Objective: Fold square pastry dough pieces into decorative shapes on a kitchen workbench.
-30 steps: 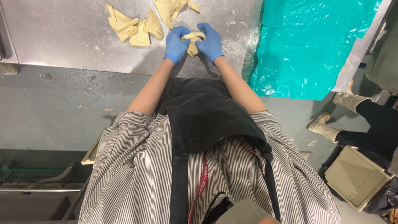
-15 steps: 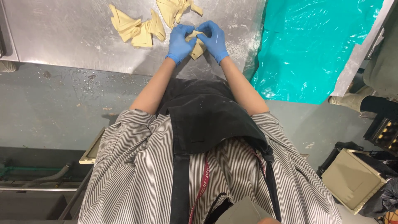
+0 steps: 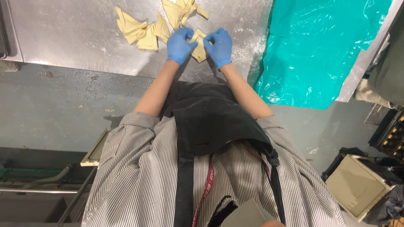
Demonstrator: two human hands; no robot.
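Note:
Both my hands wear blue gloves and work one pale yellow dough piece point(image 3: 199, 49) on a floured steel table point(image 3: 63, 38). My left hand point(image 3: 179, 45) pinches its left edge and my right hand point(image 3: 219, 46) pinches its right edge. The piece is a folded triangle lying between my fingers, partly covered by them. Several other folded dough triangles point(image 3: 139, 30) lie to the left, and more dough pieces point(image 3: 182, 10) lie at the table's far side.
A turquoise plastic sheet point(image 3: 320, 50) covers the table's right part and hangs over its edge. A beige bin point(image 3: 357, 185) stands on the floor at lower right, beside a dark crate point(image 3: 389, 134). Grey floor lies to the left.
The view has shifted, so my hands and the dough appear lower on the table. My fingers keep working the same piece, now pressed closer to the surface.

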